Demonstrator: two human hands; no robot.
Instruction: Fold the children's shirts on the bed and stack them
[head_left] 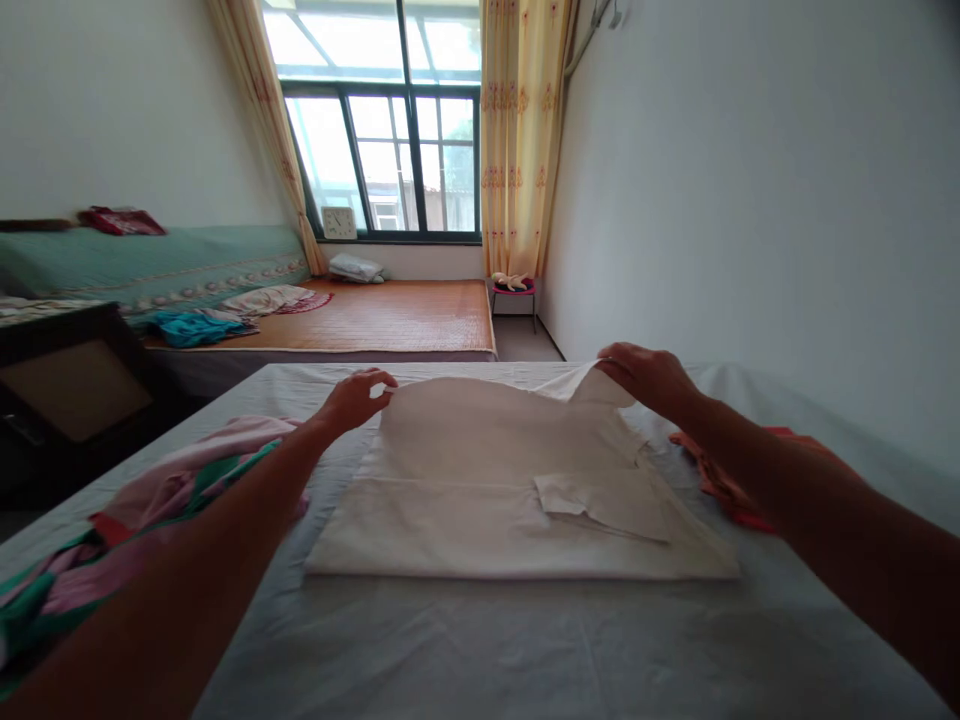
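A white garment, partly folded and looking like a shirt, lies across the cloth-covered table. Its far edge is lifted off the surface. My left hand pinches the far left corner between thumb and fingers. At the far right, my right hand grips the other corner, where the fabric bunches up and hangs in a fold. A loose flap, sleeve-like in shape, rests on the garment's right half. Whether it is truly a sleeve I cannot tell.
Crumpled pink and green clothing lies left, beneath my left forearm. An orange-red cloth sits right, partly behind my right forearm. Beyond the table stand a bed, a dark cabinet and a small stool.
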